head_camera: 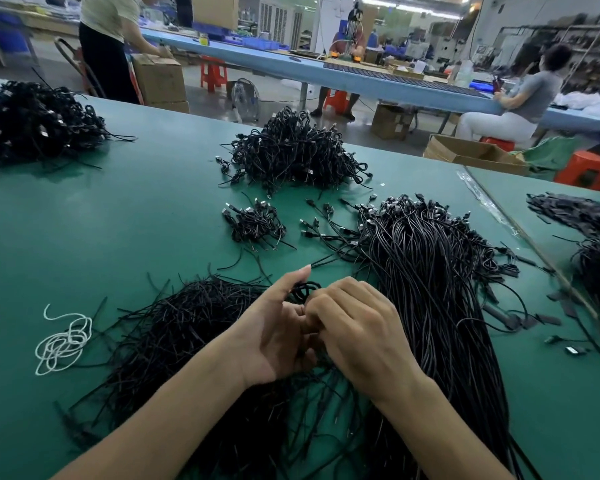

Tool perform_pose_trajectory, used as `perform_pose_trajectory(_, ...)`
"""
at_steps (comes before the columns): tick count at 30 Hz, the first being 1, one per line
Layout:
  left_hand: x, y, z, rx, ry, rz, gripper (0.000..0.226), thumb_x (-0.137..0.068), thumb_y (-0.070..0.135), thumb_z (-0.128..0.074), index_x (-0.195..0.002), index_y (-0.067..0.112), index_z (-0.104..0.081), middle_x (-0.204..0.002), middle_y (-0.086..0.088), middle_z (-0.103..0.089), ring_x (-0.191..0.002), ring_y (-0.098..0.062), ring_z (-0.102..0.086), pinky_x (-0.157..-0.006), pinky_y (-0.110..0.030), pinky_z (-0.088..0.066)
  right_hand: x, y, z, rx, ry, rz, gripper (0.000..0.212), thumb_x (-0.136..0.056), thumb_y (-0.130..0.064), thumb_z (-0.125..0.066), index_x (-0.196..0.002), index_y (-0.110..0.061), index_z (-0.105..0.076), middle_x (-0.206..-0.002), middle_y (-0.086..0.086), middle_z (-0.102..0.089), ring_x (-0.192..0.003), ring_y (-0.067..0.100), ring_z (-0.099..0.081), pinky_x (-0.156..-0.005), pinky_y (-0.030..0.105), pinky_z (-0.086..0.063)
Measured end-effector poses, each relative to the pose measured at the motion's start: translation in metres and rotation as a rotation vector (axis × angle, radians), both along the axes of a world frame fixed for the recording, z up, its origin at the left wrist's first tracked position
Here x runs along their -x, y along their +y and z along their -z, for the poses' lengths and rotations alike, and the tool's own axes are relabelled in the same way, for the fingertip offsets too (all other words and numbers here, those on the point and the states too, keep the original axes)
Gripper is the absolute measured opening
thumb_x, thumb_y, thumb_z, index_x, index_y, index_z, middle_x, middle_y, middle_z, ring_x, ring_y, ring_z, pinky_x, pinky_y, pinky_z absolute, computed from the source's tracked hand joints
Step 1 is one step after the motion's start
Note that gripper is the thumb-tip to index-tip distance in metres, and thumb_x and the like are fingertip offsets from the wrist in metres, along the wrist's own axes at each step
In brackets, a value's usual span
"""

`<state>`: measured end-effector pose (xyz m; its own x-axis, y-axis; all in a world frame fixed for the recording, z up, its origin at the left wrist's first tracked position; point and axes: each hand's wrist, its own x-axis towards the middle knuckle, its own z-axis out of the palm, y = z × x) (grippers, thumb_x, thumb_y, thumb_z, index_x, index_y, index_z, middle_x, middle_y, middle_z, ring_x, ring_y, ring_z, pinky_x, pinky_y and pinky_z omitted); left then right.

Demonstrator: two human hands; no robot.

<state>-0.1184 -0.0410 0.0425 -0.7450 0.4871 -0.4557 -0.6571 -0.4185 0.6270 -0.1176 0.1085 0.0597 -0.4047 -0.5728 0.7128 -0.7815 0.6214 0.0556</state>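
Left hand (274,329) and right hand (357,329) both curl round coil (303,288). Risk: grip slackens, loops spring open, tangle with ties (187,320) just left of them.

From my left hand (274,334), bare green table (94,216) lies open toward ten o'clock. The long cable bundle (430,289) walls off three o'clock, a loose tie pile (187,317) crowds eight, and small coiled cables (255,223) sit at twelve.

Left hand (274,336), right hand (361,332) together, fingers curled.
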Motion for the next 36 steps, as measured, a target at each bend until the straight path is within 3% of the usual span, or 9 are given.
perform_pose_trajectory(5, -0.003, -0.014, -0.003, -0.055, 0.149, 0.017, 0.029, -0.084, 0.034, -0.054, -0.069, 0.017, -0.072, -0.068, 0.003, -0.064, -0.065, -0.013, -0.063, -0.062, -0.025, -0.043, -0.003, 0.0, 0.0, 0.079, -0.035, -0.014, 0.021, -0.074, 0.008, -0.07, -0.073, -0.011, -0.059, -0.077, -0.001, -0.066, -0.071, 0.021, -0.056, -0.061, 0.035, -0.048)
perform_pose_trajectory(9, -0.003, -0.021, -0.005, -0.078, 0.233, -0.02, 0.018, -0.085, 0.019, -0.056, -0.097, 0.011, -0.066, -0.085, -0.006, -0.069, -0.073, -0.018, -0.07, -0.056, -0.024, -0.052, -0.004, -0.004, 0.002, 0.271, -0.163, 0.018, 0.018, -0.078, 0.001, -0.068, -0.074, -0.012, -0.056, -0.076, -0.002, -0.065, -0.072, 0.02, -0.055, -0.061, 0.039, -0.052)
perform_pose_trajectory(11, -0.002, -0.027, -0.002, -0.064, 0.307, -0.056, 0.03, -0.086, 0.008, -0.062, -0.115, 0.008, -0.054, -0.09, -0.012, -0.069, -0.075, -0.024, -0.071, -0.057, -0.026, -0.055, -0.005, -0.005, 0.004, 0.311, -0.233, 0.01, 0.016, -0.083, -0.005, -0.06, -0.077, -0.018, -0.055, -0.076, -0.004, -0.065, -0.075, 0.018, -0.056, -0.062, 0.037, -0.052)
perform_pose_trajectory(14, -0.004, -0.037, 0.002, -0.016, 0.427, -0.066, 0.042, -0.082, -0.002, -0.069, -0.12, 0.01, -0.058, -0.093, -0.018, -0.065, -0.078, -0.029, -0.071, -0.062, -0.03, -0.059, -0.006, -0.003, 0.005, 0.42, -0.438, -0.008, 0.047, -0.085, -0.002, -0.07, -0.078, -0.041, -0.043, -0.078, -0.013, -0.064, -0.077, 0.008, -0.057, -0.068, 0.021, -0.048)
perform_pose_trajectory(16, -0.004, -0.043, 0.004, 0.034, 0.465, -0.069, 0.041, -0.083, -0.007, -0.067, -0.119, 0.013, -0.063, -0.09, -0.017, -0.061, -0.08, -0.032, -0.07, -0.065, -0.033, -0.061, -0.006, -0.003, 0.006, 0.526, -0.612, -0.021, 0.048, -0.084, -0.003, -0.075, -0.075, -0.041, -0.046, -0.079, -0.013, -0.065, -0.075, 0.01, -0.062, -0.067, 0.016, -0.048)
perform_pose_trajectory(22, 0.005, -0.046, 0.003, 0.15, 0.573, -0.058, 0.044, -0.08, -0.004, -0.074, -0.118, 0.015, -0.065, -0.088, -0.011, -0.063, -0.083, -0.03, -0.07, -0.071, -0.037, -0.06, 0.001, -0.005, 0.011, 0.784, -0.984, -0.061, 0.038, -0.085, -0.003, -0.074, -0.071, -0.031, -0.052, -0.074, -0.006, -0.067, -0.071, 0.012, -0.065, -0.071, 0.037, -0.058)
perform_pose_trajectory(28, 0.045, -0.046, 0.01, 0.415, 0.467, -0.297, 0.039, -0.085, -0.011, -0.064, -0.12, 0.006, -0.057, -0.095, -0.018, -0.074, -0.083, -0.032, -0.074, -0.066, -0.031, -0.06, 0.015, 0.008, 0.025, 0.583, -1.023, 0.199, 0.017, -0.088, -0.026, -0.074, -0.098, -0.031, -0.061, -0.087, -0.01, -0.068, -0.08, -0.004, -0.064, -0.068, 0.009, -0.048)
perform_pose_trajectory(34, 0.141, -0.071, 0.011, 0.847, 0.509, -0.609, 0.036, -0.087, -0.011, -0.065, -0.114, 0.01, -0.054, -0.112, -0.018, -0.065, -0.089, -0.027, -0.07, -0.072, -0.034, -0.062, 0.025, 0.037, 0.048, 0.115, -0.88, 0.464, 0.024, -0.099, -0.028, -0.057, -0.122, -0.023, -0.061, -0.113, -0.012, -0.059, -0.11, 0.007, -0.053, -0.097, 0.025, -0.047)
perform_pose_trajectory(36, 0.169, -0.078, 0.014, 1.06, 0.55, -0.586, 0.049, -0.089, -0.005, -0.066, -0.133, 0.007, -0.051, -0.126, -0.015, -0.062, -0.097, -0.023, -0.066, -0.081, -0.037, -0.059, 0.028, 0.039, 0.053, 0.008, -0.851, 0.493, 0.034, -0.102, -0.031, -0.05, -0.136, -0.025, -0.053, -0.126, -0.01, -0.054, -0.119, 0.009, -0.045, -0.104, 0.024, -0.041)
